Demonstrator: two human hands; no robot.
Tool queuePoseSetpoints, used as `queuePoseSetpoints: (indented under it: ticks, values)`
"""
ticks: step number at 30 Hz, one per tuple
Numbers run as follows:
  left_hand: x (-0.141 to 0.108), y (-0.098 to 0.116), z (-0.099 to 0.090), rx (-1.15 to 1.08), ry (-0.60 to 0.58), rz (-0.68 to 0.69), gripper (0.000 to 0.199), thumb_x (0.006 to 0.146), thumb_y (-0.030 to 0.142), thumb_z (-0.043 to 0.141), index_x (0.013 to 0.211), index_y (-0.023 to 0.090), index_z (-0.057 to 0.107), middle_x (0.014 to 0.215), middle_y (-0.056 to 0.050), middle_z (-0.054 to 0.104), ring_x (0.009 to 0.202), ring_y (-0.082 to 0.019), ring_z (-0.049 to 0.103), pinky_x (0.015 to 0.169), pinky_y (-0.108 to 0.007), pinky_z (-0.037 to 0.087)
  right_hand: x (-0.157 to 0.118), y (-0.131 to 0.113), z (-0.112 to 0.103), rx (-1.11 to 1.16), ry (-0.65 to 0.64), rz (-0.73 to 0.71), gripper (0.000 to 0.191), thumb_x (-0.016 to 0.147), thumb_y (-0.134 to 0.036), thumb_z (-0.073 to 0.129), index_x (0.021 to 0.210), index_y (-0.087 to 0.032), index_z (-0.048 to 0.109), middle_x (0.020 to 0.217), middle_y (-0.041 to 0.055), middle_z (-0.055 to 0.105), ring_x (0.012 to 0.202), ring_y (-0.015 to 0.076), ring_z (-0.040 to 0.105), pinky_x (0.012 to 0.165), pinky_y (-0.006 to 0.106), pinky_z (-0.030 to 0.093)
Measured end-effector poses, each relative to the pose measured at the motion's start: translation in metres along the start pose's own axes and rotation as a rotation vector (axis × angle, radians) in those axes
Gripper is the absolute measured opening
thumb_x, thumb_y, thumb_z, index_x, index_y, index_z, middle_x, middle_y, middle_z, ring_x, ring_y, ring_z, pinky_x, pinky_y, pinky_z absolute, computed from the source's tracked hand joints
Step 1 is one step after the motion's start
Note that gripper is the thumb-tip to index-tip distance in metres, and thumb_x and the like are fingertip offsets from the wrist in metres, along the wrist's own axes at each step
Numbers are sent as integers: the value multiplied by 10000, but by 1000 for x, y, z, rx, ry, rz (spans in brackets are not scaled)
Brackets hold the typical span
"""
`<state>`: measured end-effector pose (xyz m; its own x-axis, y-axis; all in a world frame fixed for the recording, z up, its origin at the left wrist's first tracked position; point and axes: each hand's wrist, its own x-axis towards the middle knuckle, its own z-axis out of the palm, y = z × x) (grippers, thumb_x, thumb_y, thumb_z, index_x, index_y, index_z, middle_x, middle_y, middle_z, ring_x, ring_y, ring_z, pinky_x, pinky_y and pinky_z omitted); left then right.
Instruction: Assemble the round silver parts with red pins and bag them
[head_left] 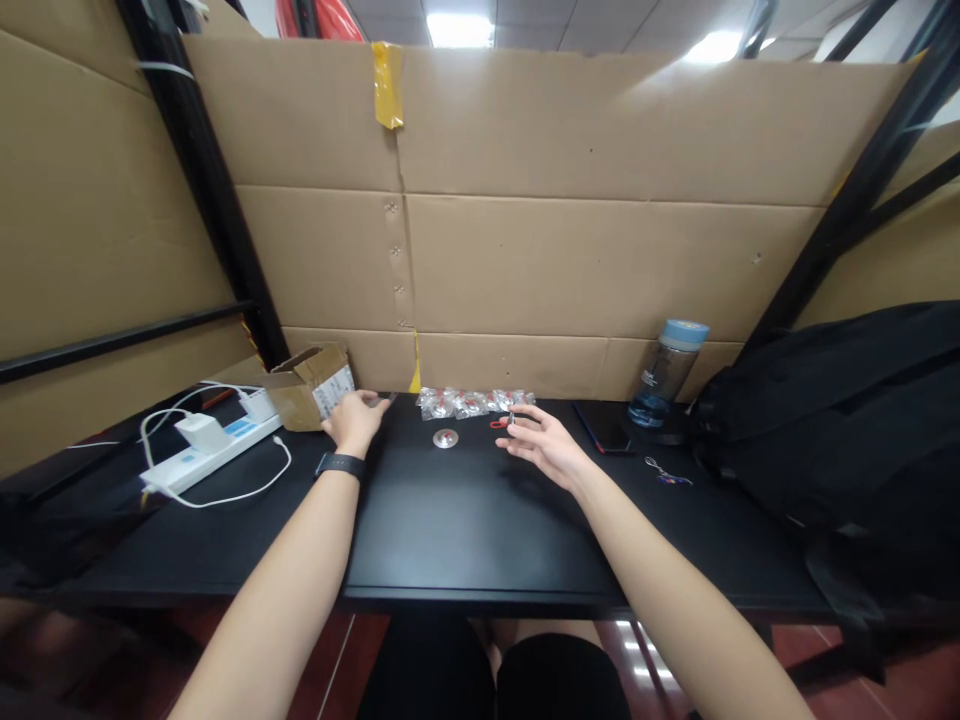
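My left hand (355, 422), with a dark watch (340, 464) on its wrist, is beside the small cardboard box (309, 388). Its thumb and finger come together at a thin item too small to make out. Over the table, my right hand (546, 446) has curved fingers around a small metal piece (511, 419) with a red loop (497, 425) at the fingertips. Between the hands lies a round silvery disc (445, 438). Behind it, several clear plastic packets (471, 404) with silvery and red contents lie in a row.
On the left stands a white power strip (214, 452) with plugs and a white cable (259, 492). To the right are a dark phone (609, 430), a blue-lidded bottle (667, 374), a small corded trinket (669, 474) and a black backpack (847, 420). A cardboard wall (525, 250) closes off the back.
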<state>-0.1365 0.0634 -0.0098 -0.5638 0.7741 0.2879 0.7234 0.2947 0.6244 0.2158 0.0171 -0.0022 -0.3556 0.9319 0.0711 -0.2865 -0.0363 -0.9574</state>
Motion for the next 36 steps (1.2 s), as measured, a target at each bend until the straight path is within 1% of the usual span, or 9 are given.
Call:
queuePoseSetpoints:
  ticks: [4,10,15,19,23,26,28,30,36]
  values:
    - [7,-9,5,41,-20,-61,236,820,426,629,889,240,758,1027,-155,754,1061,-417,634,915,-554,378,0,-1,-1,-3,-10,13,490,732,-302,879,1149,-247,628,1181,81,704,905,239,768,841,374,602]
    - [6,-7,3,89,34,-35,336,927,391,457,991,216,737,1082,-192,736,1072,-404,626,954,-565,339,1,-2,-3,-8,9,-8,484,735,-299,873,1155,-258,634,1180,78,703,892,237,770,822,368,603]
    - [3,-5,1,125,-25,51,348,846,548,589,981,270,750,1076,-138,752,1096,-398,624,984,-566,317,2,-1,-5,-7,9,-13,474,744,-315,865,1155,-258,636,1129,66,710,890,238,769,820,368,602]
    - [-4,-1,4,193,-40,64,250,867,397,567,907,246,763,995,-158,758,1042,-396,645,976,-567,298,2,-1,-5,-13,-3,-18,479,749,-318,863,1163,-258,630,1127,65,711,894,238,770,807,352,597]
    - [-8,3,-1,194,37,28,316,932,326,449,903,201,738,962,-187,743,992,-387,648,940,-547,318,0,-3,-6,-39,-4,-25,485,748,-333,861,1166,-260,628,1169,78,707,881,232,770,806,358,600]
    - [-11,9,-14,124,244,62,344,982,328,373,995,193,690,1045,-172,723,1068,-369,613,950,-524,315,0,-3,-5,-54,4,-39,477,750,-345,857,1160,-261,628,1155,74,710,891,238,770,806,353,602]
    - [-17,18,-23,44,389,149,320,1003,324,355,1059,192,642,1125,-151,701,1136,-338,584,973,-490,307,2,-4,-5,-56,40,-73,473,749,-355,856,1154,-260,629,1119,67,714,892,240,771,785,334,604]
    - [-31,33,-26,-29,416,286,283,1015,312,356,1095,194,601,1163,-128,689,1144,-291,586,986,-443,304,4,-4,-5,-63,115,-129,479,745,-373,854,1152,-259,628,1102,62,711,878,234,772,750,307,603]
    - [-110,88,10,4,-18,931,180,1005,247,426,979,212,600,1015,-67,731,974,-230,641,976,-412,309,10,-8,-18,-330,286,-334,498,732,-411,826,1152,-213,646,1074,89,728,904,233,742,738,317,598]
